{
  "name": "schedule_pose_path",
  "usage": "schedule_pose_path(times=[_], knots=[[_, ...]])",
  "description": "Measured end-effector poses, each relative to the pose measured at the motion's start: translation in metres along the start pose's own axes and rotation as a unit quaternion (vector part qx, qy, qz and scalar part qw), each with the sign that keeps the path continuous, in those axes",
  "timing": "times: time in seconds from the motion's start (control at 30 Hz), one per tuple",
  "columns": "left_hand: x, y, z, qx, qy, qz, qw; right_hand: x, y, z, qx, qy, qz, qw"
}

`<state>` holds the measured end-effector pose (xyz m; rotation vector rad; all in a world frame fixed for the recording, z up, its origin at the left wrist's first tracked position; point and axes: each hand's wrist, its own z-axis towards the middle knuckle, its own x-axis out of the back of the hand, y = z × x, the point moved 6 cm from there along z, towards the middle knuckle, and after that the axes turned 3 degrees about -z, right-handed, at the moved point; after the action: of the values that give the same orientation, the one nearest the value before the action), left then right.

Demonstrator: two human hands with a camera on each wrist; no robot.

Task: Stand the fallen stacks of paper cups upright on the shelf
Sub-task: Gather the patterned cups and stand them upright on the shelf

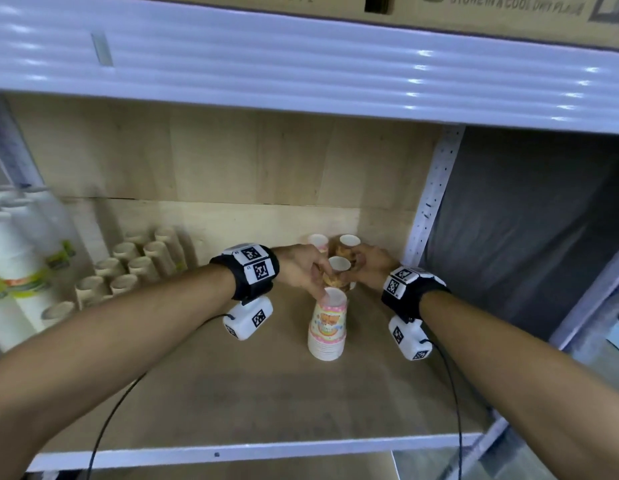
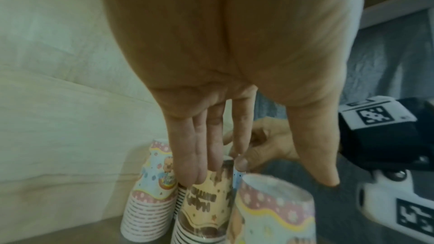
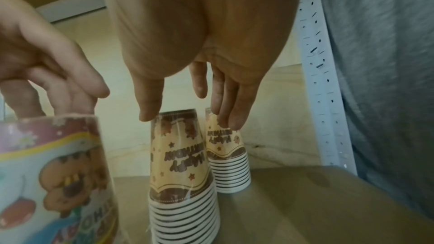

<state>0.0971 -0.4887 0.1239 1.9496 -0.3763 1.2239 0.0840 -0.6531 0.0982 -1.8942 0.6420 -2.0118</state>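
Shelf (image 1: pixel 232 393): four cup stacks upright at 1 o'clock. Front pink stack (image 1: pixel 327 323), brown "Happy Birthday" stack (image 3: pixel 183 164) behind. Left hand (image 1: pixel 301 268), right hand (image 1: pixel 370 265) over brown stack, fingers straight, loosely apart; contact unclear.

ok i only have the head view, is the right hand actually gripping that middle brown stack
Observer: No. The right wrist view shows the right hand spread, with only its thumb tip at the top rim of the middle brown stack.
Operator: and its other fingers
Observer: Those fingers reach down straight onto the top of the rear brown stack.
Operator: both sitting flat
Observer: Yes, both stand upright on the shelf board, mouths down, with the print upside down.
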Motion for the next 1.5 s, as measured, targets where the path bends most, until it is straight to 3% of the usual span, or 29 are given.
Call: schedule_pose_path(times=[0.13,0.37,0.57,0.73,1.03,1.5], knots=[[-0.017,0.006,0.001,-0.011,-0.006,-0.001,1.000,-0.013,-0.003,0.012,0.024,-0.007,0.043,0.999],[-0.033,0.016,0.001,-0.028,0.023,-0.013,0.999,-0.037,0.022,0.053,0.017,-0.026,-0.013,0.999],[-0.031,0.016,0.001,-0.025,0.045,-0.011,0.999,-0.024,0.002,0.035,0.026,-0.025,-0.030,0.999],[-0.025,0.016,0.003,-0.022,0.051,-0.011,0.998,-0.026,0.018,0.045,0.019,-0.013,0.011,1.000],[0.004,-0.004,0.023,0.029,0.097,-0.007,0.995,-0.006,0.045,0.048,-0.010,0.020,0.021,1.000],[0.019,-0.024,0.054,0.079,0.158,-0.019,0.984,0.006,0.039,0.040,-0.001,0.019,0.007,1.000]])
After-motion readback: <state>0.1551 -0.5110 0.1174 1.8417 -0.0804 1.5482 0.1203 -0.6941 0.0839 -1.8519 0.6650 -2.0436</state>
